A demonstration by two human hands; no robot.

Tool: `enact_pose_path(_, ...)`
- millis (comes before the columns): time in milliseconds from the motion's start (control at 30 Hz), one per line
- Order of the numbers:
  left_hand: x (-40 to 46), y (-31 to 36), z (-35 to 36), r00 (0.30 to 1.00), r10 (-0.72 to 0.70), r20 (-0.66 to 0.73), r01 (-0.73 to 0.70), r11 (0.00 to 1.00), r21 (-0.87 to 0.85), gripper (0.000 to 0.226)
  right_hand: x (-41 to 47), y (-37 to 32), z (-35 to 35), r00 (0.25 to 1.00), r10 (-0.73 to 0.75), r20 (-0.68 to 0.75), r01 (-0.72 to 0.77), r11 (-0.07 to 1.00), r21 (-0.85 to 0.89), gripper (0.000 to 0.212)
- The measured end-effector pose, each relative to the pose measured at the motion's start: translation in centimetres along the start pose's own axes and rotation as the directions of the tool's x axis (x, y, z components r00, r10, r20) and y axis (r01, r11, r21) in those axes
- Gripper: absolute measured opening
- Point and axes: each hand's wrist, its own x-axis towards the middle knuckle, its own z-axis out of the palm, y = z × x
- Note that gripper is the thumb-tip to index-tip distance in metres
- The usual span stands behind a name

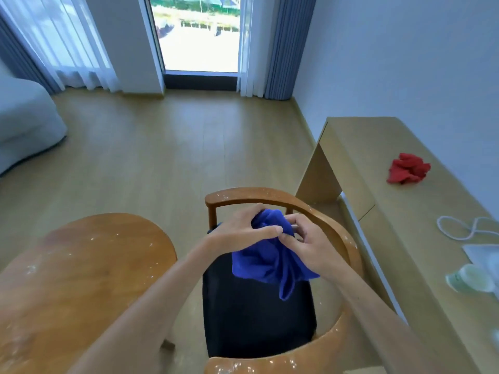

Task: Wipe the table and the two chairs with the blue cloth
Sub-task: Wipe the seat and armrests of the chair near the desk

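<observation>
Ahead of me, daylight pours through a tall window [199, 33] flanked by blue curtains [286, 47]; pale wood floor [162, 147], white wall [405, 55] right.

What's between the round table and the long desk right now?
In the head view, the chair stands between the round table and the desk; both hands hold the blue cloth above its seat.

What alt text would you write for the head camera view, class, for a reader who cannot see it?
Two hands, left hand and right hand, bunch up a blue cloth above a black-seated wooden chair whose curved frame is flecked with white specks. A round wooden table, also speckled, stands to the left; a red cloth lies on a long desk to the right.
</observation>
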Motion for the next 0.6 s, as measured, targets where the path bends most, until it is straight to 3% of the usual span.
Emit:
enact_pose_path(200,-0.1,3.3,-1.7,0.998,0.041,-0.050,-0.045,0.996,-0.081,0.006,-0.6,-3.5,-2.3,0.997,-0.057,0.050,0.063,0.991,-0.116,0.011)
enact_pose_path(467,-0.5,5.8,-3.6,0.992,0.082,0.093,-0.076,0.995,-0.071,0.034,-0.4,-7.0,-4.2,0.990,-0.125,0.059,0.133,0.976,-0.170,0.020)
enact_pose_path(600,-0.4,7.0,-4.2,0.988,0.143,0.058,-0.142,0.990,-0.016,0.029,-0.3,-8.2,-3.8,0.987,-0.158,0.020,0.157,0.955,-0.251,0.018)
